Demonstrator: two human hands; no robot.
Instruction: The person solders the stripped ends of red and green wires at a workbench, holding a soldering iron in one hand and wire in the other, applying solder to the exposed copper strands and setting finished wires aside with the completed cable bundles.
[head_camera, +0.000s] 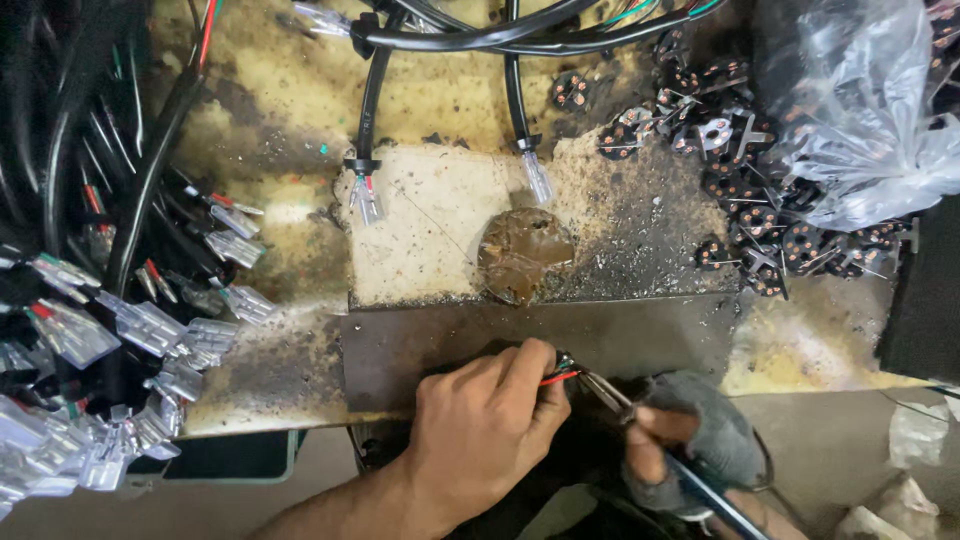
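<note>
Bare and curled tight, the left hand (485, 425) pinches a thin red wire (556, 378) between thumb and forefinger at the near edge of a scorched, stained workbench (280, 90), just in front of a dark metal plate (450, 335) laid across it. Beside it the right hand (690, 440), in a grey fingerless glove (725, 435), is closed around a slim metal-tipped tool (610, 393) whose point meets the wire end at a small dark connector (566, 362) held at the left fingertips; whether the tip is actually touching cannot be told. Beyond the plate lies a pale, crusted patch of bench with a round brown disc (523, 255) at its near edge. From the far side, 2 black cables (372, 90) hang toward the pale patch, each ending in a clear plastic terminal sleeve (537, 178). To the left, well apart from the hands, a thick bundle of black leads with many more clear sleeved terminals (150, 325) spills over the bench edge. At the upper right, a heap of small round black parts with copper-coloured pins (745, 215) lies beside a crumpled clear plastic bag (860, 110).
</note>
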